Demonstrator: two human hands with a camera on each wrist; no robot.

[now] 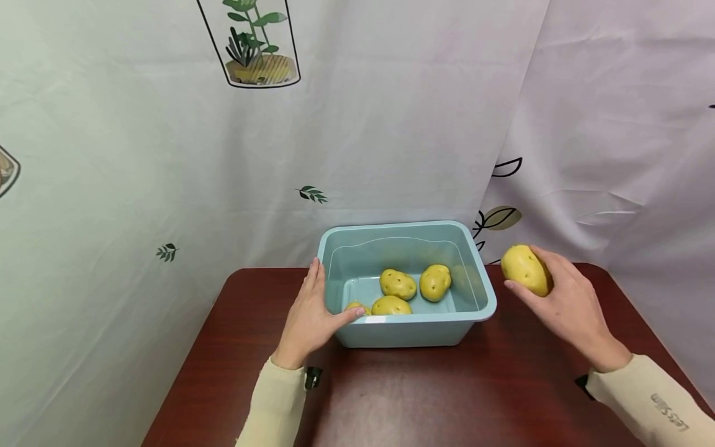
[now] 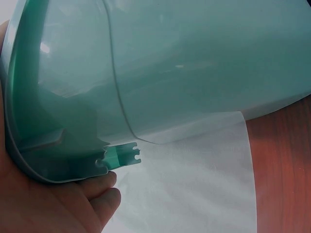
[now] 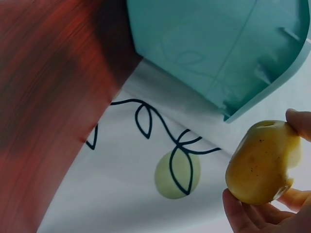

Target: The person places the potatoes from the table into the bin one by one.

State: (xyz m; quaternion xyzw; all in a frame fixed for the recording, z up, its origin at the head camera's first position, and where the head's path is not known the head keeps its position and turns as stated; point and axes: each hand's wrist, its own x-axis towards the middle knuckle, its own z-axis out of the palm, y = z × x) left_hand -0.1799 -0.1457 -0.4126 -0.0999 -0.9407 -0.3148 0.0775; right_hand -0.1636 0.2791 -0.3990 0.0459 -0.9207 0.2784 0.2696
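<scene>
A light blue plastic bin (image 1: 402, 335) stands on the table with several yellow potatoes inside, such as one potato (image 1: 434, 282) toward its right. My left hand (image 1: 310, 316) holds the bin's front left corner, thumb along the front rim and fingers along the left side. In the left wrist view, fingertips (image 2: 108, 196) show beneath the rim. My right hand (image 1: 572, 301) grips another potato (image 1: 524, 268) in the air, to the right of the bin and apart from it. The right wrist view shows this potato (image 3: 260, 162) between thumb and fingers.
The bin sits on a dark red wooden table (image 1: 391, 397), near its back edge. White cloth (image 1: 391, 143) with plant prints hangs behind the table and on both sides.
</scene>
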